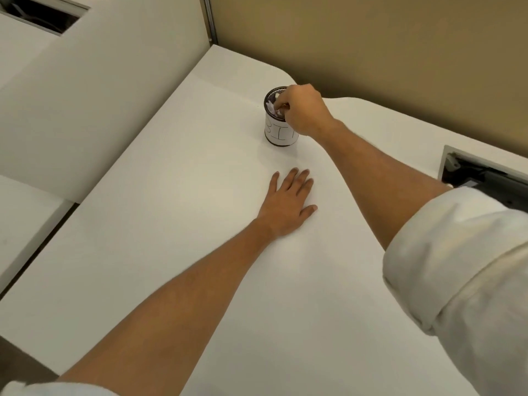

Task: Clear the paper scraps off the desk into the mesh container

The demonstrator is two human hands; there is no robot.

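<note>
A small black mesh container (278, 132) with a white paper label stands on the white desk (171, 224) towards the far edge. White paper scraps (271, 107) show inside its open top. My right hand (304, 111) hovers over the container's rim, fingertips pinched together at the opening beside a scrap; whether a scrap is between them I cannot tell. My left hand (288, 204) lies flat on the desk, palm down, fingers spread, a little nearer to me than the container. No loose scraps are visible on the desk surface.
A tan partition wall (371, 52) runs behind the desk. A rectangular cable cut-out (485, 178) with dark parts inside sits at the right edge. A second white desk (71, 95) adjoins on the left, with a gap below it.
</note>
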